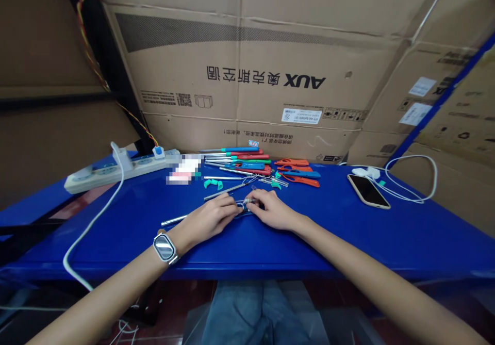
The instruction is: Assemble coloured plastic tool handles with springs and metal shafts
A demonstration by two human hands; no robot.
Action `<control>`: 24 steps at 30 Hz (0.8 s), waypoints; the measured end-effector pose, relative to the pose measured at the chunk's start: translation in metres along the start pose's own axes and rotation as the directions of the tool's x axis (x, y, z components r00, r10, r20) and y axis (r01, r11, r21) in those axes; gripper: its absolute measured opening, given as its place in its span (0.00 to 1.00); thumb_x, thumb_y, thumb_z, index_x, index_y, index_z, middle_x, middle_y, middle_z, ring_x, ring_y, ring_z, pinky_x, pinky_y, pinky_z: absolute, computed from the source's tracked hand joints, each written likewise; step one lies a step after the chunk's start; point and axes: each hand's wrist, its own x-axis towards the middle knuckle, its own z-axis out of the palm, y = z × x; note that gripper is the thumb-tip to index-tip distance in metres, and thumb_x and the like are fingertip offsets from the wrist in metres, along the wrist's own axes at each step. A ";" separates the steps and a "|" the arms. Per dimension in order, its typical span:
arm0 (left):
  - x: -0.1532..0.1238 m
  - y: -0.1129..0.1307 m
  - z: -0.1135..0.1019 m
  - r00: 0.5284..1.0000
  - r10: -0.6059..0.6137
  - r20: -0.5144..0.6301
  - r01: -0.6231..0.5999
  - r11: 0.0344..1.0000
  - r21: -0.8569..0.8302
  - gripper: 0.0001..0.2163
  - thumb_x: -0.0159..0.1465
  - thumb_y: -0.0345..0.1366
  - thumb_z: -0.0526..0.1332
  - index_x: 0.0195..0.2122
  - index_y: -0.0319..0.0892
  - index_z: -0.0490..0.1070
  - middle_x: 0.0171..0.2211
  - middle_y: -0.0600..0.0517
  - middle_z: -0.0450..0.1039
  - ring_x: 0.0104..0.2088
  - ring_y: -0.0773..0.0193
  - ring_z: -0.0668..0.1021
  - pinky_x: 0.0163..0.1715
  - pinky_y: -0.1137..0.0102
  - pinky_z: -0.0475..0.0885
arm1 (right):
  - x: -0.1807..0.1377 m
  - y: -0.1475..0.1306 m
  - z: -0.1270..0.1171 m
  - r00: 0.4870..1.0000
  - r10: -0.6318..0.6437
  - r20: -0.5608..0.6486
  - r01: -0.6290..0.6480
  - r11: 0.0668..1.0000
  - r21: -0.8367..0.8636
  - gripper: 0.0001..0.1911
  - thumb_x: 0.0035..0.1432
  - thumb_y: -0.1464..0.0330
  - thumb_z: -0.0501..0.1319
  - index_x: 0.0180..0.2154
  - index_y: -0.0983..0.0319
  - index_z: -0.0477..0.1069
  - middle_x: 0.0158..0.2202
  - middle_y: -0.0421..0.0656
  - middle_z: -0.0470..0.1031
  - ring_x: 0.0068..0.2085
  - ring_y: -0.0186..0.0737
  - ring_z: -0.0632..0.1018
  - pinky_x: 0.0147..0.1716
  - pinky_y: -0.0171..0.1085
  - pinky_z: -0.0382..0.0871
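My left hand [216, 214], below a watch on the wrist, is closed over a silver metal tube [173, 220] whose end sticks out to the left. Its fingertips meet those of my right hand [271, 209] near the middle of the table. That right hand pinches a small pale part [251, 200] with thin wire around it; the fingers hide most of it. Just beyond the hands lie another metal tube [224, 191], small green plastic pieces [213, 183] and several thin clear-and-metal parts [273, 181].
Rods with coloured handles [247, 157] and orange and blue plastic handle shells [299, 174] lie behind. A phone [368, 191] and a looped white cable [406, 196] are on the right. At left sits a power strip [135, 167]. Cardboard [270, 46] walls the blue table [340, 242].
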 end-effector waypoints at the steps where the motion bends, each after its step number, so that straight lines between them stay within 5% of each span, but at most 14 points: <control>1: 0.000 0.000 0.000 1.000 -0.009 0.001 0.009 1.000 -0.010 0.14 0.74 0.35 0.49 0.45 0.41 0.76 0.37 0.48 0.74 0.39 0.63 0.75 0.51 0.63 0.73 | 0.000 0.000 0.000 1.000 0.000 0.002 0.000 1.000 -0.003 0.07 0.67 0.68 0.57 0.41 0.62 0.72 0.35 0.41 0.74 0.36 0.38 0.72 0.44 0.41 0.60; 14: 0.001 -0.005 0.002 0.999 0.022 0.047 -0.024 0.999 0.040 0.14 0.73 0.32 0.50 0.47 0.42 0.76 0.36 0.49 0.73 0.37 0.63 0.76 0.50 0.64 0.72 | -0.001 0.003 0.003 0.998 -0.052 0.017 0.054 0.996 -0.072 0.06 0.67 0.68 0.58 0.43 0.60 0.71 0.38 0.42 0.73 0.40 0.40 0.72 0.47 0.44 0.58; 20: 0.001 0.001 -0.001 0.996 0.021 0.092 -0.025 0.999 0.036 0.14 0.70 0.28 0.51 0.48 0.40 0.76 0.42 0.46 0.73 0.44 0.60 0.75 0.53 0.62 0.71 | -0.001 0.000 0.002 0.997 -0.058 0.051 0.063 0.993 -0.104 0.07 0.68 0.69 0.55 0.45 0.60 0.70 0.40 0.44 0.73 0.43 0.43 0.72 0.47 0.44 0.59; 24: 0.001 0.009 -0.003 0.994 0.014 0.108 -0.021 0.998 0.063 0.12 0.71 0.35 0.54 0.48 0.39 0.75 0.43 0.45 0.72 0.44 0.58 0.75 0.54 0.60 0.71 | -0.002 -0.001 0.004 0.996 -0.066 0.053 0.071 0.992 -0.102 0.07 0.68 0.70 0.54 0.46 0.60 0.68 0.43 0.46 0.73 0.45 0.44 0.72 0.48 0.45 0.59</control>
